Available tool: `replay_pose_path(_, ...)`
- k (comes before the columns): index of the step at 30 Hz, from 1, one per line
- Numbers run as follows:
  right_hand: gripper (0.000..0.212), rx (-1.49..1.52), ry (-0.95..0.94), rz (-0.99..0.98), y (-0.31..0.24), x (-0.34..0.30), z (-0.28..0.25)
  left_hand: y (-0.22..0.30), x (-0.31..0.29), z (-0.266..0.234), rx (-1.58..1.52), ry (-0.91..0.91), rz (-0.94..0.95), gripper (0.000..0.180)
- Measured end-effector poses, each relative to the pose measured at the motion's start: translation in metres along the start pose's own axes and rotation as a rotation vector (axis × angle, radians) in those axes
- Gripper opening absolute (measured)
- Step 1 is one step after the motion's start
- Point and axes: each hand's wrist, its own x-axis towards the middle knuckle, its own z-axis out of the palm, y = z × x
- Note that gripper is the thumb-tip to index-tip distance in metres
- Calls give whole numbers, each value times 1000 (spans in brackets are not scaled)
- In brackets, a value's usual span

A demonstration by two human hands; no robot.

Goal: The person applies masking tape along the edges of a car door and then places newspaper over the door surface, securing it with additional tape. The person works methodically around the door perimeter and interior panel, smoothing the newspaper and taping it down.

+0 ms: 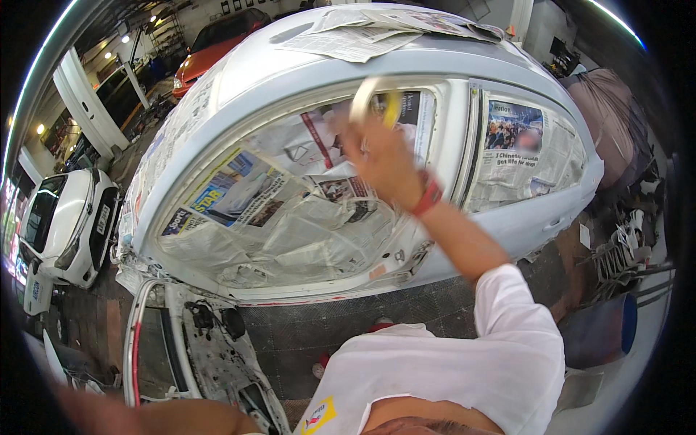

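My right hand (380, 156), blurred by motion and with a red band at the wrist, is raised in front of a pale grey car body (464, 69). Its fingers are closed on a roll of masking tape (362, 98), a cream ring near the top edge of the front door opening. Newspaper sheets (290, 225) cover that opening, and more newspaper (518, 152) masks the rear door window. At the lower left my left arm (196, 417) shows blurred; its hand is out of sight beyond the dark rim.
A stripped car door (217, 355) stands swung open at the lower left. More newspaper (362, 36) lies on the roof. A white car (65, 225) and an orange car (217, 47) stand beyond. A blue drum (602, 330) and metal parts (620, 250) are at right.
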Motion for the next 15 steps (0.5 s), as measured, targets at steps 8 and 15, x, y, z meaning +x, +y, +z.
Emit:
replay_pose_path(8,25,-494,-5,-152,258,221,-40,20,66,35,362,8,-18,93)
replay_pose_path(15,26,-496,225,51,344,304,-22,40,68,37,459,7,-21,94)
